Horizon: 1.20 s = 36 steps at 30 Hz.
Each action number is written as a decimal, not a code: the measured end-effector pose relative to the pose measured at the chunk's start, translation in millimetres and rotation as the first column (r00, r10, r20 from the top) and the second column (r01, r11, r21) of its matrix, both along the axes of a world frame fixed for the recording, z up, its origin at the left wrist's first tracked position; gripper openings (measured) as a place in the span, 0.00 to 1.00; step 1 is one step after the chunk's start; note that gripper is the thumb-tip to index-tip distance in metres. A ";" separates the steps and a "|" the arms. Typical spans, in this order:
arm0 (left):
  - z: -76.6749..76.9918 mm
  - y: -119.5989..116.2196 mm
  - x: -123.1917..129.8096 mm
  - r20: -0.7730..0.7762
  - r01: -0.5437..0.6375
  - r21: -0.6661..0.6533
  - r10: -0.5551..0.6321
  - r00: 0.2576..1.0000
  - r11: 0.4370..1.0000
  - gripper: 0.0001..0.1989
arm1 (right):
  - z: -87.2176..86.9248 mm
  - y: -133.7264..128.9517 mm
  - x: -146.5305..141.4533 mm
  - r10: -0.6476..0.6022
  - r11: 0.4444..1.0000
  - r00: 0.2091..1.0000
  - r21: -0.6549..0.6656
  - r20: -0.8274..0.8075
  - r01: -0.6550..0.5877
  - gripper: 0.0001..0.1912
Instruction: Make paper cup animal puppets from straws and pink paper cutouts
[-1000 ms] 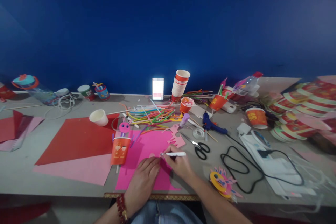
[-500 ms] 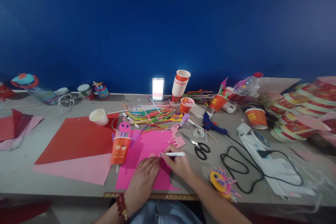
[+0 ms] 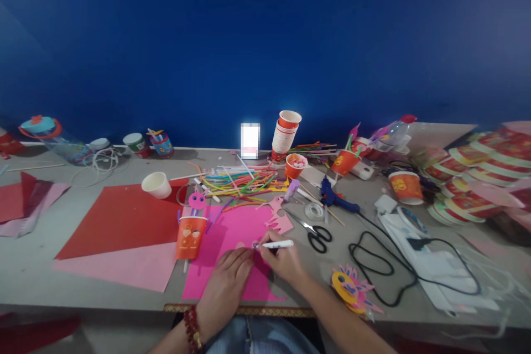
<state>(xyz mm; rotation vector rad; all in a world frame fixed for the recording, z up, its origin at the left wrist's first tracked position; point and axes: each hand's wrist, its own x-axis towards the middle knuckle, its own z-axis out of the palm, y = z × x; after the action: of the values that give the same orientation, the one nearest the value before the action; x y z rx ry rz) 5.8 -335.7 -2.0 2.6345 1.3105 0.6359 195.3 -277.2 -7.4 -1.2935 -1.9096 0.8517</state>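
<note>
My right hand (image 3: 284, 261) grips a white marker (image 3: 274, 244) with its tip down on a bright pink sheet (image 3: 232, 232). My left hand (image 3: 226, 282) lies flat on the same sheet, fingers pressing it just left of the marker tip. A small pale pink shape (image 3: 240, 245) sits beside the tip. An orange paper cup figure (image 3: 189, 235) with a pink round head stands on the sheet's left edge.
Scissors (image 3: 317, 235), a tape roll (image 3: 313, 210) and a blue glue gun (image 3: 332, 197) lie right of the sheet, with a black cable (image 3: 373, 265) beyond. Colourful straws (image 3: 240, 182), stacked orange cups (image 3: 284, 133), red paper (image 3: 120, 215) and a white cup (image 3: 156, 185) surround them.
The marker in my right hand has shifted very slightly on the pink sheet. My left hand has stayed in place.
</note>
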 end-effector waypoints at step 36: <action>0.3 0.2 -0.8 0.014 0.012 -0.019 -0.011 1.000 1.000 0.16 | 2.2 3.0 0.2 -0.052 0.999 0.997 -0.009 -0.061 0.051 0.08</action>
<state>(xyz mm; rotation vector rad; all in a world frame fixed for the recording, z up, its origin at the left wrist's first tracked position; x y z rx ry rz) 4.9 -335.5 -1.7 2.6157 1.2900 0.6354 195.6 -274.2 -5.1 -1.3006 -1.8195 0.8631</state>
